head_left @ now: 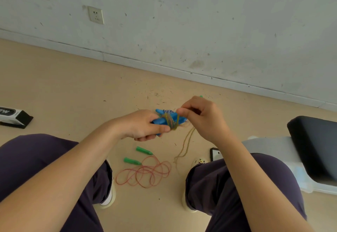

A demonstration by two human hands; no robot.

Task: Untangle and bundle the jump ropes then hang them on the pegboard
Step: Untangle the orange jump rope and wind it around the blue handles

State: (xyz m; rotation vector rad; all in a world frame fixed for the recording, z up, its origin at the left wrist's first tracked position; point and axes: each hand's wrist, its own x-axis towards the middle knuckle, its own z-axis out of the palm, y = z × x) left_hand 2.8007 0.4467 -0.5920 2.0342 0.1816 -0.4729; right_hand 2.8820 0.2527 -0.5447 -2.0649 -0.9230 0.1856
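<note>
Fingers of my left hand (145, 128) curl round the blue handles (165, 119), which lie crosswise, long axis running left to right between my hands. Their cord (172, 121) is wound about their middle, just past my left thumb. My right hand (200, 117) pinches the loose end right beside the wraps, so it is the nearer one for the next turn; the slack hangs down to the floor (73, 89). Below, the green-handled rope (145, 171) lies loose between my knees.

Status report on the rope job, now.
Left hand grips blue handles; right hand pinches the yellowish cord. Green-handled rope loose on floor. No pegboard visible.
</note>
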